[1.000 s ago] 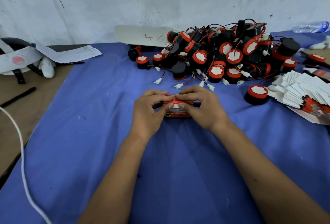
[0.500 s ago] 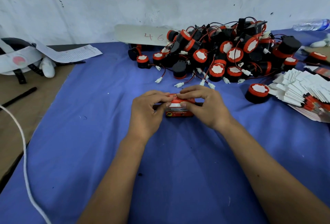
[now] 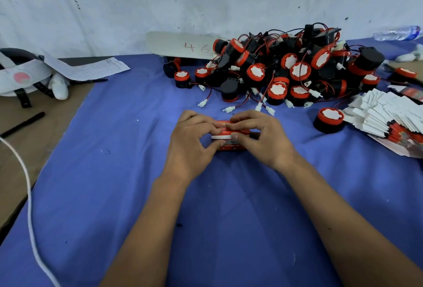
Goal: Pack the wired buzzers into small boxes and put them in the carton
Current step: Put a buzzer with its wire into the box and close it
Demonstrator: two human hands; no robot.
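Both hands closed on one small red box [image 3: 230,147] that sat on the blue cloth [image 3: 114,172] near the middle of the tabletop [image 3: 41,131]. The left hand [image 3: 191,147] had its grip curled round the left end of the box, thumb low at the near face and fingers bent over the top. The right hand [image 3: 263,138] pinched the box from the right, its fingers [image 3: 242,123] pressed along the red top flap and its thumb at the near edge, where a white strip of the flap showed. The two grips met over the box, fingertips touching or nearly so; whether the flap was fully tucked could not be told. Both forearms reached in from the near edge, wrists low, palms turned down.

Far and to the right of the hands lay one heap of wired buzzers [image 3: 286,69], black bodies with red rims and white faces, too tangled to count. One single buzzer [image 3: 329,119] stood apart to the right, just beside a fanned stack of flat box blanks [image 3: 389,119]. A pale board marked 46 [image 3: 183,45] leaned by the wall behind the heap. One plastic bottle [image 3: 398,32] lay at the far right. At the left were one printed sheet [image 3: 91,69], one black pen [image 3: 23,124] and one white cord [image 3: 27,195].
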